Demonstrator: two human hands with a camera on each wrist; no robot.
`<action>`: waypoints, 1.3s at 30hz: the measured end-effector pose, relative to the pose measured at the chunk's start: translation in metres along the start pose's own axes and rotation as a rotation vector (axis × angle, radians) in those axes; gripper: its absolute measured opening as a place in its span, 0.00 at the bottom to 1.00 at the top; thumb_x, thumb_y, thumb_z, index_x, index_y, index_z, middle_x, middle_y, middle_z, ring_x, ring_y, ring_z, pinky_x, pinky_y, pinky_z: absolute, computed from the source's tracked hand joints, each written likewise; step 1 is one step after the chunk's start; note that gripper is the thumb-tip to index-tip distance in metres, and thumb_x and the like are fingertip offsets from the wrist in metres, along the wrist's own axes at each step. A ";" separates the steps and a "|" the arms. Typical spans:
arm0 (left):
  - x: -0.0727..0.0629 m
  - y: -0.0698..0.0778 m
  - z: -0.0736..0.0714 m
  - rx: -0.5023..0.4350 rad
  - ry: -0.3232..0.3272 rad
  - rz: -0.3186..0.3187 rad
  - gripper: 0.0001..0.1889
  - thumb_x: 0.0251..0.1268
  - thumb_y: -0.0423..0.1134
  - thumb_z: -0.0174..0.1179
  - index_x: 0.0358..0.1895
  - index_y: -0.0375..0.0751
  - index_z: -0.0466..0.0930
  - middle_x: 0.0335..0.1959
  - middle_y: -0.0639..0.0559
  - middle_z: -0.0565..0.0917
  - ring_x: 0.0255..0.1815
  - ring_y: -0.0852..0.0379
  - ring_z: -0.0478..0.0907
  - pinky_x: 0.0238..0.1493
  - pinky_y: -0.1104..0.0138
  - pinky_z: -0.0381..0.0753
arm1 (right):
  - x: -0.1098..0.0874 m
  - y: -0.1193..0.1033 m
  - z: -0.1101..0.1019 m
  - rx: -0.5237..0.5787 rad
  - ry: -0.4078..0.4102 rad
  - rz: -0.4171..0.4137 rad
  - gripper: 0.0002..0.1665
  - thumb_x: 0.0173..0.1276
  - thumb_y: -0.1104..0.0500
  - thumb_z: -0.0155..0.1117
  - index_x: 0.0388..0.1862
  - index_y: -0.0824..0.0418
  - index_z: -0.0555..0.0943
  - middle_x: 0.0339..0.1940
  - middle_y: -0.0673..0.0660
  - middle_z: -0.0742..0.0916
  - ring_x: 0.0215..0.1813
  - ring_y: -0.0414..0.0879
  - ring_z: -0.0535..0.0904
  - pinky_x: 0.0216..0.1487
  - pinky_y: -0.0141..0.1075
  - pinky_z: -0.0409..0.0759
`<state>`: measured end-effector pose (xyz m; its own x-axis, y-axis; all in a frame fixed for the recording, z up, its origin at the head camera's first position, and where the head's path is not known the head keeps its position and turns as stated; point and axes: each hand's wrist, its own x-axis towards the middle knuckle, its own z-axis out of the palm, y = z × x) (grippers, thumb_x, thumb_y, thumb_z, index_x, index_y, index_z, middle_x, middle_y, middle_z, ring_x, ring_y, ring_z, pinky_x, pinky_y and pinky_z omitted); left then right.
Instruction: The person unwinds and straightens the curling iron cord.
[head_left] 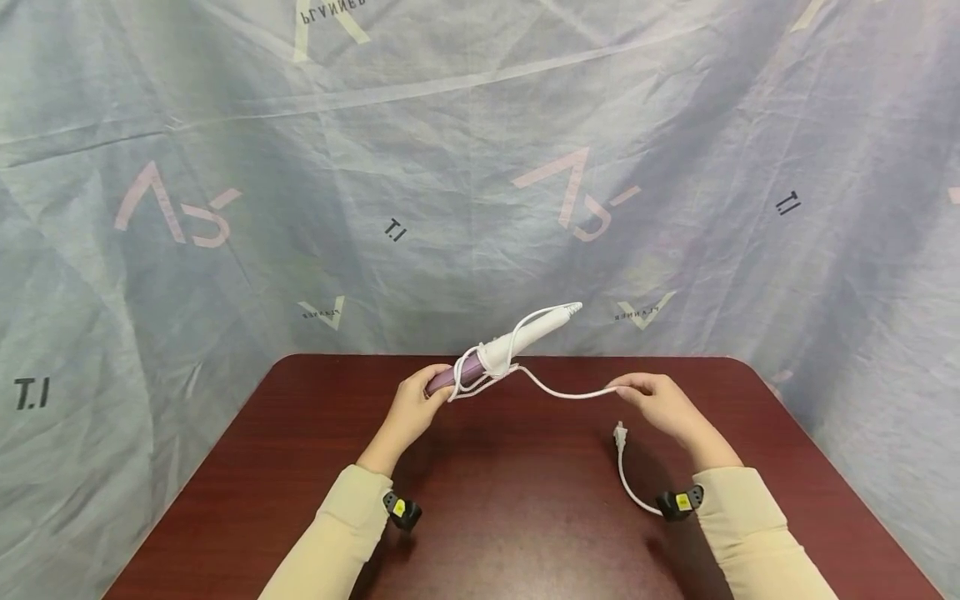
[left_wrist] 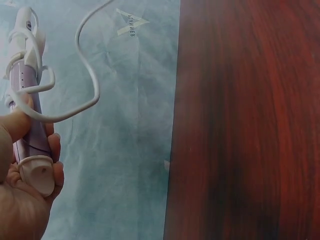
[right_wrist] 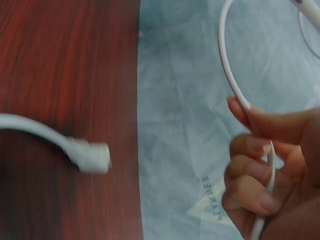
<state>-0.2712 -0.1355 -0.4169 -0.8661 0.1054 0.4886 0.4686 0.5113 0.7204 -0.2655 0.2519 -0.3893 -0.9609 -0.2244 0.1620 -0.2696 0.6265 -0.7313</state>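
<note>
My left hand (head_left: 411, 410) grips a hair iron (head_left: 528, 333) by its purple end, with fingers and thumb wrapped round it in the left wrist view. Its white handle points up and to the right. A white cord (head_left: 562, 395) loops around the iron's middle and runs across to my right hand (head_left: 663, 407). There, thumb and forefinger pinch the cord, which passes on through the curled fingers in the right wrist view. The loose end carries a two-prong plug (head_left: 620, 437), hanging below the right hand and above the table.
A dark red wooden table (head_left: 510, 500) lies beneath both hands. Behind it hangs a grey cloth sheet (head_left: 450, 167) with printed letters and marks. A black wrist camera (head_left: 678, 502) sits at the right cuff, close to the hanging cord.
</note>
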 end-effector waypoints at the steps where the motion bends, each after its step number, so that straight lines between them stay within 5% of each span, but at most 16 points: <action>1: 0.001 -0.001 0.000 0.006 0.009 -0.002 0.15 0.59 0.29 0.65 0.50 0.32 0.80 0.46 0.38 0.84 0.42 0.49 0.78 0.45 0.56 0.77 | -0.003 0.001 -0.002 0.009 -0.033 -0.014 0.13 0.73 0.58 0.57 0.49 0.62 0.84 0.50 0.62 0.86 0.52 0.45 0.79 0.50 0.41 0.76; 6: 0.002 -0.007 -0.003 0.037 0.045 -0.012 0.14 0.59 0.29 0.64 0.50 0.32 0.80 0.46 0.38 0.85 0.42 0.47 0.79 0.47 0.53 0.77 | -0.018 -0.001 -0.017 0.139 -0.223 -0.041 0.14 0.71 0.57 0.59 0.48 0.64 0.84 0.38 0.48 0.87 0.28 0.31 0.71 0.29 0.31 0.72; 9: 0.001 -0.011 -0.004 0.049 0.054 -0.034 0.15 0.59 0.30 0.65 0.50 0.32 0.80 0.47 0.38 0.85 0.43 0.47 0.79 0.48 0.53 0.76 | -0.024 -0.005 -0.026 0.246 -0.324 -0.091 0.14 0.72 0.58 0.58 0.48 0.66 0.83 0.23 0.45 0.78 0.18 0.41 0.58 0.18 0.35 0.63; 13: -0.001 -0.015 -0.005 0.072 0.052 -0.055 0.16 0.59 0.31 0.65 0.50 0.32 0.80 0.47 0.39 0.85 0.46 0.47 0.80 0.51 0.52 0.77 | -0.027 -0.014 -0.035 0.323 -0.377 -0.231 0.11 0.72 0.65 0.55 0.46 0.67 0.82 0.16 0.54 0.68 0.21 0.53 0.61 0.22 0.42 0.66; 19: -0.005 -0.020 -0.005 0.082 0.031 -0.050 0.15 0.60 0.31 0.65 0.50 0.33 0.80 0.47 0.39 0.85 0.47 0.46 0.81 0.52 0.51 0.77 | -0.025 -0.036 -0.042 0.428 -0.292 -0.329 0.12 0.72 0.70 0.52 0.43 0.62 0.83 0.20 0.53 0.73 0.26 0.48 0.68 0.28 0.40 0.69; 25: -0.009 -0.021 -0.005 0.095 0.003 -0.038 0.15 0.58 0.31 0.66 0.50 0.33 0.81 0.48 0.38 0.84 0.49 0.44 0.80 0.53 0.51 0.76 | -0.019 -0.066 -0.050 0.660 -0.194 -0.364 0.17 0.74 0.72 0.47 0.44 0.61 0.83 0.23 0.49 0.76 0.27 0.44 0.69 0.32 0.36 0.69; 34: -0.011 -0.022 -0.006 0.108 -0.035 -0.015 0.16 0.56 0.33 0.68 0.48 0.33 0.81 0.45 0.40 0.85 0.45 0.46 0.80 0.50 0.52 0.76 | -0.001 -0.101 -0.069 0.989 -0.105 -0.350 0.19 0.76 0.69 0.44 0.41 0.63 0.85 0.25 0.51 0.77 0.27 0.42 0.67 0.33 0.32 0.64; 39: -0.016 -0.022 -0.007 0.116 -0.094 -0.007 0.16 0.56 0.35 0.68 0.48 0.35 0.81 0.44 0.42 0.85 0.43 0.50 0.79 0.48 0.54 0.77 | 0.010 -0.102 -0.082 1.185 -0.071 -0.262 0.18 0.76 0.68 0.44 0.37 0.68 0.84 0.24 0.52 0.75 0.26 0.43 0.61 0.31 0.32 0.60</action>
<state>-0.2668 -0.1541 -0.4370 -0.8843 0.1779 0.4318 0.4440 0.6070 0.6591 -0.2530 0.2466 -0.2584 -0.8704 -0.3055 0.3860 -0.1950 -0.5059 -0.8403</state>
